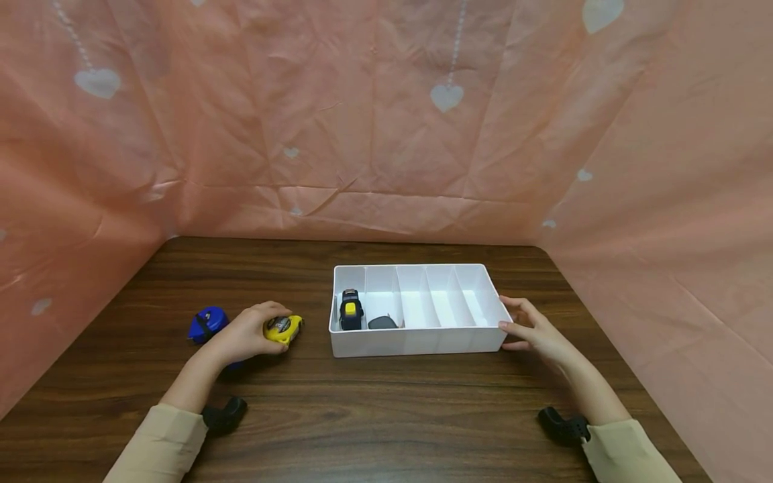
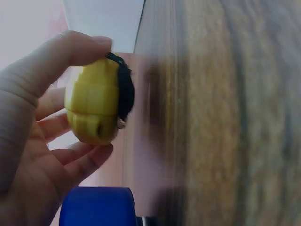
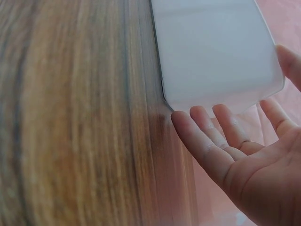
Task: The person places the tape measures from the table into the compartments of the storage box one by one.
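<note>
My left hand (image 1: 256,330) grips a yellow tape measure (image 1: 288,330) between thumb and fingers, to the left of the white box. In the left wrist view the tape measure (image 2: 94,101) hangs just off the wood, with a black strap along its table side. My right hand (image 1: 537,335) touches the right end of the white divided box (image 1: 417,341). Its fingertips (image 3: 181,120) lie against the end wall, fairly straight, with the thumb at the rim. In the box's leftmost compartment stands a black tape measure with a yellow button (image 1: 351,312). A dark grey item (image 1: 382,323) lies in the compartment beside it.
Left of my left wrist sits a blue tape measure (image 1: 208,324) with a black strap. Part of another blue thing shows beneath that wrist. The dark wooden table (image 1: 386,416) meets pink, heart-printed cloth (image 1: 374,134) at the back and sides.
</note>
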Demonstrator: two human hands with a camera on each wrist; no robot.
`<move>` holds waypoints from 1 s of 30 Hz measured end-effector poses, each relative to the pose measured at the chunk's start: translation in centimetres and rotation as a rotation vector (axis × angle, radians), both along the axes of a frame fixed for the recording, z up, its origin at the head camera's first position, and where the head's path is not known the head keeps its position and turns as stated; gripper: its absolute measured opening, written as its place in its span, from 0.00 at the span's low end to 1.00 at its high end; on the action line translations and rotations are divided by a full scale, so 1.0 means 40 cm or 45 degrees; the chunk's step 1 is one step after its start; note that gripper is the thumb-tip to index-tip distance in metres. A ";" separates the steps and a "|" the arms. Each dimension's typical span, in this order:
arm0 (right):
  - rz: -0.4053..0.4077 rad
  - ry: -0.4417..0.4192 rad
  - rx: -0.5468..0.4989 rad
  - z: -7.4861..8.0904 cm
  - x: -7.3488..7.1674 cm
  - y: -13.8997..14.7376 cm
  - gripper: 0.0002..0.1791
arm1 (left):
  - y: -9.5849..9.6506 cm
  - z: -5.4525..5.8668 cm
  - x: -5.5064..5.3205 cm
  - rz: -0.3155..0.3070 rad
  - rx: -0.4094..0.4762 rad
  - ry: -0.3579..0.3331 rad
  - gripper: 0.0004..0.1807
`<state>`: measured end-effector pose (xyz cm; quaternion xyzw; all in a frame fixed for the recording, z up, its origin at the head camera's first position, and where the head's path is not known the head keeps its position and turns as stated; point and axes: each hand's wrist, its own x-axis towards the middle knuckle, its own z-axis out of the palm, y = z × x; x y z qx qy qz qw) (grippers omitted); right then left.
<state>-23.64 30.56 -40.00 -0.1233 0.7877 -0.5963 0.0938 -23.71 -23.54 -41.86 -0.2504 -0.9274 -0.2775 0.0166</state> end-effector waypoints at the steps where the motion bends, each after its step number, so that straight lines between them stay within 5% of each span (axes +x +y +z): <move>1: 0.001 0.001 0.001 0.000 0.000 0.000 0.33 | 0.001 0.001 0.000 0.005 0.010 0.008 0.34; 12: -0.002 0.002 0.008 -0.001 -0.001 0.000 0.33 | 0.007 0.011 0.003 0.032 0.127 0.054 0.34; 30: 0.008 0.015 0.006 -0.004 -0.003 0.001 0.33 | 0.010 0.016 0.007 0.022 0.143 0.135 0.35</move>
